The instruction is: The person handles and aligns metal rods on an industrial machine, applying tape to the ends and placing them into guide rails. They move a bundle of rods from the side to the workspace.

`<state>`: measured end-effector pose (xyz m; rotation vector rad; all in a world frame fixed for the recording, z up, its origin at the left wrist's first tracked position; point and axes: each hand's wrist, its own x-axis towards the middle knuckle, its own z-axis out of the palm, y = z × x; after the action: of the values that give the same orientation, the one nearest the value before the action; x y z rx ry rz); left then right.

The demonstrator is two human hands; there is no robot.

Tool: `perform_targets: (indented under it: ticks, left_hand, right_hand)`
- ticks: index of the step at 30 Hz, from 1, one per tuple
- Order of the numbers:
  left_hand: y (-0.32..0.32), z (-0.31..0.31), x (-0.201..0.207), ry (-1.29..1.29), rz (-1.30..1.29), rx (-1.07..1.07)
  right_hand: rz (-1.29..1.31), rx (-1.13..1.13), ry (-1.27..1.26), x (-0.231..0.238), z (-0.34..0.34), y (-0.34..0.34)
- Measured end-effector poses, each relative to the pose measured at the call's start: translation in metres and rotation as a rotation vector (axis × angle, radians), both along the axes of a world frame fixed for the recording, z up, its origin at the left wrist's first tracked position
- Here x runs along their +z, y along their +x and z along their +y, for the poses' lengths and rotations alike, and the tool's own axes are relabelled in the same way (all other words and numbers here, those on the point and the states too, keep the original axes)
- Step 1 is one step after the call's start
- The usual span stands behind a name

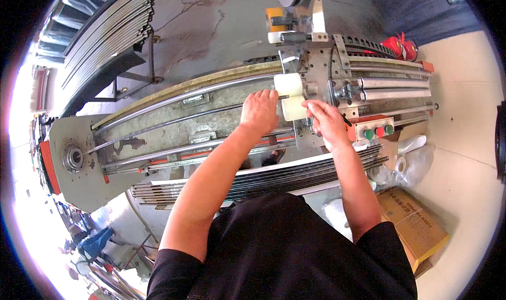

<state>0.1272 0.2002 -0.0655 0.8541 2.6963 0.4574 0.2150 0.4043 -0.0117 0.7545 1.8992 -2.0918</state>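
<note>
Head view: black shirt nearest. Next, thin dark rods in bundle. Right hand curled, pinching thin black stick, fingertips by lower white roll. Left hand, fingers close together, just left of rolls; cannot tell if gripping. Upper white roll beyond, on long machine. Farther, red fire extinguishers.

Above the machine bed, to the left of the left hand, there is open room for passing. To its right, two white rollers block the way, then the carriage plate; the control box stands beside the right hand.
</note>
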Motion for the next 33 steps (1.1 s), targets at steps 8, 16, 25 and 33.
perform_targets:
  ticks: [8, 16, 25, 33]
  left_hand:
    - [0.001, 0.0, 0.002, 0.024, 0.02, 0.01]
    - [0.002, 0.003, -0.005, 0.012, 0.075, -0.003]
    - [0.0, 0.008, 0.009, -0.082, -0.011, -0.01]
    - [-0.002, 0.008, 0.011, -0.056, -0.031, -0.002]
  right_hand:
    - [-0.081, -0.073, -0.209, -0.025, -0.015, 0.066]
    - [-0.14, 0.271, 0.542, -0.078, 0.037, 0.139]
    - [0.47, 0.543, 1.06, -0.131, 0.108, 0.07]
    - [0.429, 0.564, 1.097, -0.153, 0.116, 0.074]
